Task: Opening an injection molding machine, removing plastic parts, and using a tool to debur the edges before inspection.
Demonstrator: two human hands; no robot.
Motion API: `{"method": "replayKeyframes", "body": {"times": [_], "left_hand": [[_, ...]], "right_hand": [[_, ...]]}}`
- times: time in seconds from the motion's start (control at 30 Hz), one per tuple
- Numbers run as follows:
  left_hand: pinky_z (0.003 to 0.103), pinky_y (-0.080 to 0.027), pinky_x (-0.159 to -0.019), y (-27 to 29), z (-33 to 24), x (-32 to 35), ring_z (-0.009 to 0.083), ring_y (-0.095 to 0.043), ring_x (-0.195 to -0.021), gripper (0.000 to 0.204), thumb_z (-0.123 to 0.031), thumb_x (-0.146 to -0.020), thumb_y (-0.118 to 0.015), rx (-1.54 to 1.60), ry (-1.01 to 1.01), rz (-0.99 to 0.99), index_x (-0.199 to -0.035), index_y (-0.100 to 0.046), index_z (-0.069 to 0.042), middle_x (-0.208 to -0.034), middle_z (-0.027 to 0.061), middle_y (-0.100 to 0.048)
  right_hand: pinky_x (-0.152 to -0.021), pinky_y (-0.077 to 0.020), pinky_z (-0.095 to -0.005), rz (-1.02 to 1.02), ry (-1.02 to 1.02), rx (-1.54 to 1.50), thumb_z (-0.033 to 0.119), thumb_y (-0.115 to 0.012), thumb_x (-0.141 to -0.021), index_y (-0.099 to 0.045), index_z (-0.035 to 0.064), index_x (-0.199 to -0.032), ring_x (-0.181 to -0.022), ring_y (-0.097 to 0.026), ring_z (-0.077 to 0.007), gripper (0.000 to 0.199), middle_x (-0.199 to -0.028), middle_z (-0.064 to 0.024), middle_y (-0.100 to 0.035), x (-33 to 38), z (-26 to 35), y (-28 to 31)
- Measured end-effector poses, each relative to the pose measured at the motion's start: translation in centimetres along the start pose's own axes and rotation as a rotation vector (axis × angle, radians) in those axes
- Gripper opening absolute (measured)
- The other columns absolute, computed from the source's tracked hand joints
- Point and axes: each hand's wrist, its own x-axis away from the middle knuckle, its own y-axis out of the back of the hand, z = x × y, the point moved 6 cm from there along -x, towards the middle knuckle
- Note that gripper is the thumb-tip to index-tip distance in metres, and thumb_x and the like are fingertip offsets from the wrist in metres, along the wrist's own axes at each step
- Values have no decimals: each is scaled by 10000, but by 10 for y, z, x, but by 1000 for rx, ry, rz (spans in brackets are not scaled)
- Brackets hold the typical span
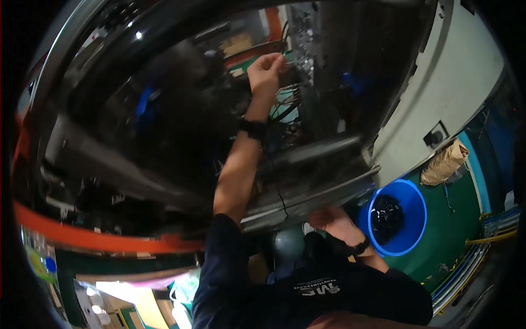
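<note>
My left hand point(267, 70) reaches far into a dark machine point(186, 93). Its fingers are curled and pinched together beside a column of shiny metal fittings point(306, 57). Whatever lies between the fingertips, if anything, is too small to make out. Thin hoses point(289, 105) hang just below that wrist, which has a black band. Lower down, near a pale metal ledge point(307, 205) at the machine's front, my right hand point(330, 220) is smeared by motion. Its fingers cannot be read.
A blue bucket point(421, 219) holding many small black pieces stands on the green floor at right. Behind it leans a brown paper bag point(445, 163). A beige machine panel point(438, 82) rises at right. An orange bar point(104, 236) curves along the lower left.
</note>
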Motion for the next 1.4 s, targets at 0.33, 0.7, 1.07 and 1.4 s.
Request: {"method": "replayKeyframes", "body": {"times": [0.33, 0.7, 1.07, 1.4], "left_hand": [[244, -475, -613, -55, 90, -181, 113, -595, -683, 166, -113, -920, -638, -201, -150, -221, -960, -664, 47, -823, 62, -664], [308, -467, -587, -58, 121, -207, 133, -586, -646, 206, -123, -884, -659, -617, -391, -355, -911, -704, 76, -767, 98, -680], [317, -479, -668, -64, 115, -197, 150, -592, -700, 215, -114, -885, -650, -509, -379, -419, -930, -692, 92, -812, 81, -686], [279, -450, -897, -89, 91, -156, 195, -609, -998, 309, -133, -926, -548, -253, -131, -270, -1161, -648, 40, -1108, 143, -661]], "right_hand": [[-901, -515, -425, -377, 89, 417, 241, -392, -1003, -628, -61, -998, -928, -665, -325, 383, -969, -209, -680, 19, 91, -19], [-938, -506, -423, -307, 80, 371, 276, -370, -1032, -561, -96, -1114, -998, -645, -329, 427, -1060, -228, -647, 0, 120, -4], [-917, -526, -396, -334, 91, 354, 269, -401, -1024, -577, -124, -1075, -971, -657, -325, 433, -1042, -235, -653, -5, 120, -3], [-893, -525, -394, -379, 130, 383, 251, -363, -1020, -612, -79, -1036, -937, -667, -299, 414, -994, -201, -675, 4, 115, -9]]}}
